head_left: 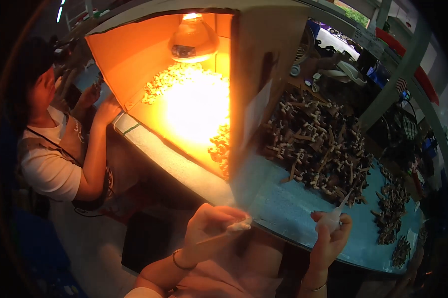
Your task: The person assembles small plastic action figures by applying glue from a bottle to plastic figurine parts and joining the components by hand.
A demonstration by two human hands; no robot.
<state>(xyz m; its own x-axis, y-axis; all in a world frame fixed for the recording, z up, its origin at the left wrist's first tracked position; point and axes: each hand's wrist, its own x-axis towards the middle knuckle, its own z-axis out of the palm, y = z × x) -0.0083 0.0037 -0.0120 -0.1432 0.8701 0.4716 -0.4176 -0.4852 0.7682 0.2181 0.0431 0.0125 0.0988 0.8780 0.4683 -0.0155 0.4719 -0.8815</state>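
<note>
The left hand (pixel 215 223) pinches a piece (pixel 239 226), the right hand (pixel 332 237) is clamped round a bottle (pixel 334 216) — apparently mid-work, though whether the pile (pixel 323 144) beyond is finished, I cannot tell.

1. Starting on my left: here are my left fingers (pixel 215 213), bare and slim, nails too small to make out.
2. Down to that wrist, and there it is: a dark, narrow bracelet (pixel 181 264), one plain rounded loop!
3. At the lower edge, a pale cream sleeve (pixel 143 293), leaving the forearm bare.
4. Across to my right fingers (pixel 342 228), bare too, with a thin wristband (pixel 315 288) below, its colour too faint to call.
5. And over my lap, what looks like pale, pinkish clothing (pixel 216 287), softly creased.
</note>
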